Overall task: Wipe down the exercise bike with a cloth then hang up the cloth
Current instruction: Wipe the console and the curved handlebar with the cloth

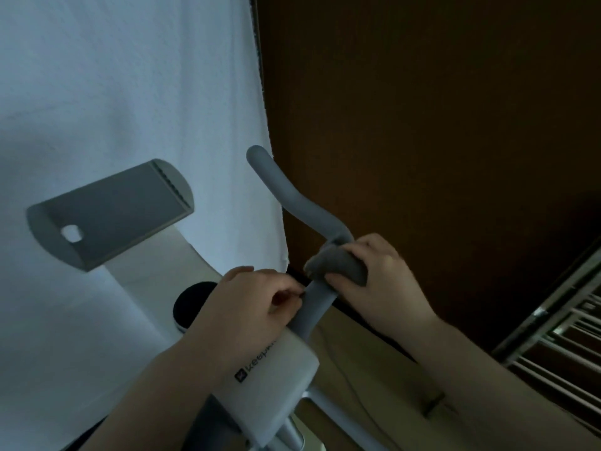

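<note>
The exercise bike's grey handlebar [286, 193] curves up from a white housing [276, 382] with a printed logo. My right hand [383, 275] is closed around a bunched grey cloth [338, 262], pressing it onto the handlebar at its bend. My left hand [250, 304] sits just left of the bar below the cloth, its fingertips pinched against the grey grip. A grey tablet holder [110, 213] stands on the white stem at the left. A black knob [192, 304] shows partly behind my left hand.
A white sheet [130, 92] hangs behind the bike on the left. A dark brown panel [422, 125] fills the right. A metal rack with several bars [559, 336] stands at the lower right.
</note>
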